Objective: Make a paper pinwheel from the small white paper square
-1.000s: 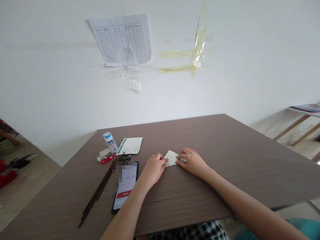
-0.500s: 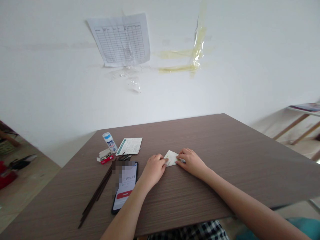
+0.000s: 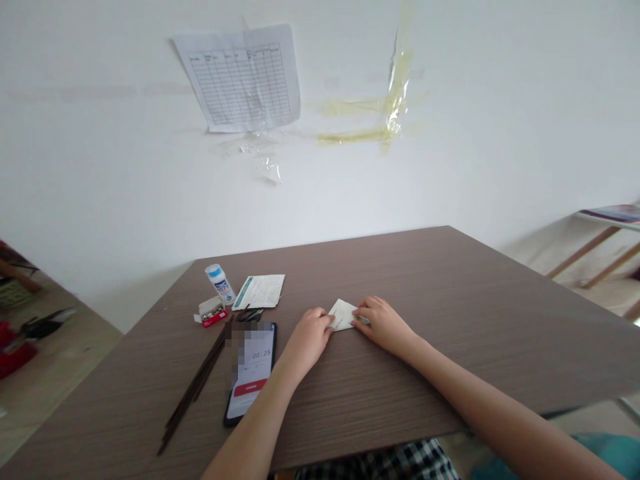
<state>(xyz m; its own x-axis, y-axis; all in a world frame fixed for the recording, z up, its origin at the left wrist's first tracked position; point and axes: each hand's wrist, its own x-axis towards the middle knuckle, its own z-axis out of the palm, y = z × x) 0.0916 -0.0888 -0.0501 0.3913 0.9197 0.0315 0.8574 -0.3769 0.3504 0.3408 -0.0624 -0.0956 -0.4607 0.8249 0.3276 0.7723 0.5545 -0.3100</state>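
Observation:
A small folded piece of white paper (image 3: 342, 315) with faint print lies on the brown table between my hands, its top coming to a point. My left hand (image 3: 311, 333) is closed on the paper's left corner, fingertips bent down against it. On the opposite side my right hand (image 3: 379, 320) pinches the right corner, and its fingers cover that edge. Both hands rest low at the tabletop. The parts of the paper under the fingertips are hidden.
Left of my left arm lies a phone (image 3: 251, 373) showing a timer. Beyond it are thin dark sticks (image 3: 197, 383), a small red box (image 3: 214, 315), a glue stick (image 3: 220, 283) and a printed paper stack (image 3: 260, 291). A white wall (image 3: 320, 200) stands behind the table (image 3: 425, 280).

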